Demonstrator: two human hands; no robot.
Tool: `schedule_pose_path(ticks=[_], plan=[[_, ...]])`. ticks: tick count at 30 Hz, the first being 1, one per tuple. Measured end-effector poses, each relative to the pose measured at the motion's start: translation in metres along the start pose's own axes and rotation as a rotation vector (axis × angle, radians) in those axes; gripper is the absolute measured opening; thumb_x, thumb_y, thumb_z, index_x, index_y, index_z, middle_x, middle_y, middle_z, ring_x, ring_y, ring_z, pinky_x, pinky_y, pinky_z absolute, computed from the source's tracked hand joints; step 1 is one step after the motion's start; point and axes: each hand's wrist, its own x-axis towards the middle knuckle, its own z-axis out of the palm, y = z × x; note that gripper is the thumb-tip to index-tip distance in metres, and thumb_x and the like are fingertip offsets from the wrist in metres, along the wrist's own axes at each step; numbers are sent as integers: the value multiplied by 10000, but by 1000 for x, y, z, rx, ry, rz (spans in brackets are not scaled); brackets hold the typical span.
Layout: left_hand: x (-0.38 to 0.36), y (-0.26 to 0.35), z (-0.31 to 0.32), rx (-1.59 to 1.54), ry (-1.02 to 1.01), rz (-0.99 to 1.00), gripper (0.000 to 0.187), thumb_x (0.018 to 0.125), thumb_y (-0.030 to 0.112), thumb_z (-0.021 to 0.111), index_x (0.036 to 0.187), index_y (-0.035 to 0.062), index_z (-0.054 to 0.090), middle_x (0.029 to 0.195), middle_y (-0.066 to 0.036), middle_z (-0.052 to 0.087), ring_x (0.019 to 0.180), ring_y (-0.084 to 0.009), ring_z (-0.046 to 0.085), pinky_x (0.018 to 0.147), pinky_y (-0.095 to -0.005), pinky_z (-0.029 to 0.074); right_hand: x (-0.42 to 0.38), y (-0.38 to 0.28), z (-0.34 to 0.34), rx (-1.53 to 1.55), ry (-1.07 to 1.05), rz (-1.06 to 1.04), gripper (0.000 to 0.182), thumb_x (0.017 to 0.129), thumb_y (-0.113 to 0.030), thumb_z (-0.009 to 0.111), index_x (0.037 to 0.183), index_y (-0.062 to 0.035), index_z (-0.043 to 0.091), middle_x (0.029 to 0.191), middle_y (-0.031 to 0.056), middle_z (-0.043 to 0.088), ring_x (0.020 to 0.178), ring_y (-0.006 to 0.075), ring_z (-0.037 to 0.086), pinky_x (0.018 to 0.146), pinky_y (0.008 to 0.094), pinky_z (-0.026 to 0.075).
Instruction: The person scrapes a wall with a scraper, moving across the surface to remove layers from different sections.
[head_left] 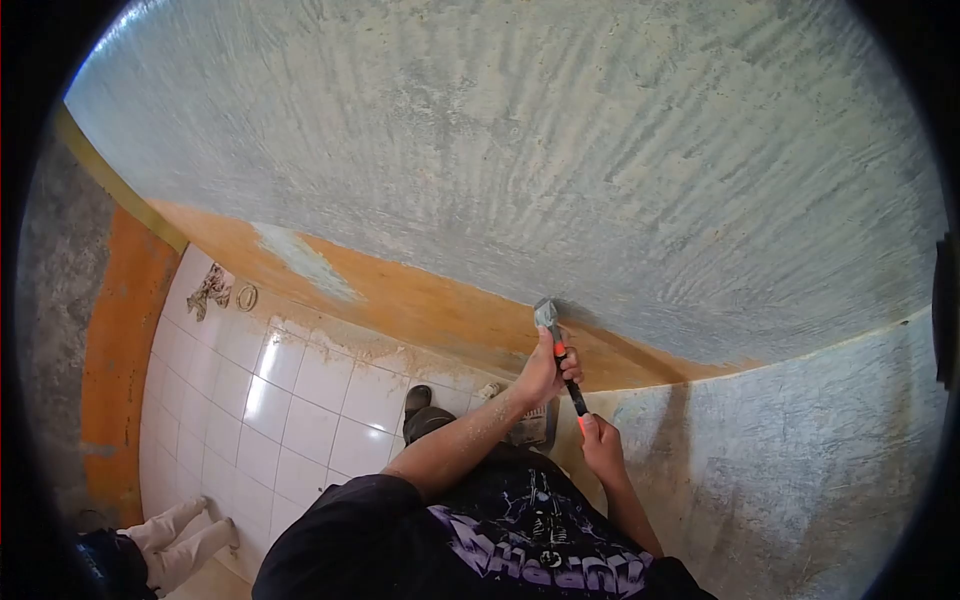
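Note:
Both of my hands grip one long-handled scraper (571, 388), which has a black and orange handle and a grey head. My left hand (544, 372) is closed around the upper handle, close below the head. Lower down, my right hand (602, 446) wraps the orange end of the handle. The scraper's head touches the wall along the border between its rough grey upper part (520, 150) and an orange painted band (430, 292). Pale dust speckles my left forearm.
White floor tiles (315, 405) lie below, with crumbs along the wall's foot. A rag (211, 290) and a ring-shaped roll (247, 297) lie at the left. A container (538, 428) stands by my legs. Another person's legs (182, 535) show at lower left. A second wall (780, 470) meets on the right.

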Motion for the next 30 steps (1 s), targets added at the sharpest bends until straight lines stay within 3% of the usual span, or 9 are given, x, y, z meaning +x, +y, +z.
schedule_pose_path(ticks=[3,6,9,12,15,18,24,27,30], plan=[[-1,-7,3,19,14,-78,558,988,683,189,936,163,384,688,11,333,616,-146,359,678,-353,410,-7,0,-12,82,-57,296,435,1016,-377,494,893,18,627,715,198,587,666,293,576,675,394,472],[1,-4,1,30,36,-51,578,986,688,172,921,156,386,686,12,330,614,-148,354,678,-351,409,-1,6,-7,-15,-38,99,426,1020,-366,489,918,20,638,714,178,604,676,253,583,680,380,472],[-3,3,0,40,17,-8,594,981,697,172,926,149,394,683,14,329,614,-148,355,677,-348,407,0,-1,3,-26,15,-8,425,1037,-363,483,762,-46,545,583,-28,441,527,86,447,508,287,377],[-5,1,3,45,24,-40,586,977,700,175,933,160,397,679,16,323,617,-145,356,676,-346,400,-3,2,-1,83,5,46,434,1038,-362,481,756,-37,541,584,-22,446,533,89,445,510,294,375],[0,0,-12,47,-13,-49,571,974,703,183,944,175,399,677,14,314,621,-145,352,677,-345,388,1,-16,-1,39,-36,76,414,1015,-352,502,876,17,629,702,184,590,655,242,556,661,390,460],[-9,22,-11,28,27,36,564,974,699,203,960,176,411,680,11,333,627,-148,356,674,-349,394,7,-23,11,-52,-56,81,419,1015,-350,497,854,18,620,686,174,586,644,224,550,646,395,453],[-7,4,9,62,40,-54,565,968,705,212,993,180,419,677,12,344,607,-148,357,675,-361,395,-5,-6,-1,7,-33,198,429,1011,-366,502,868,20,624,673,186,577,621,282,548,637,409,454],[-11,23,-8,-11,45,7,551,981,689,225,966,168,400,691,6,355,624,-143,370,678,-344,404,1,-31,15,-31,30,5,413,1010,-349,514,872,22,635,641,157,555,602,239,536,615,390,445],[-15,32,-15,16,58,8,543,982,686,229,962,170,396,691,6,362,621,-147,372,682,-343,404,4,-30,30,-4,58,-67,436,1029,-351,479,756,-18,548,572,37,459,558,138,463,544,342,389]])
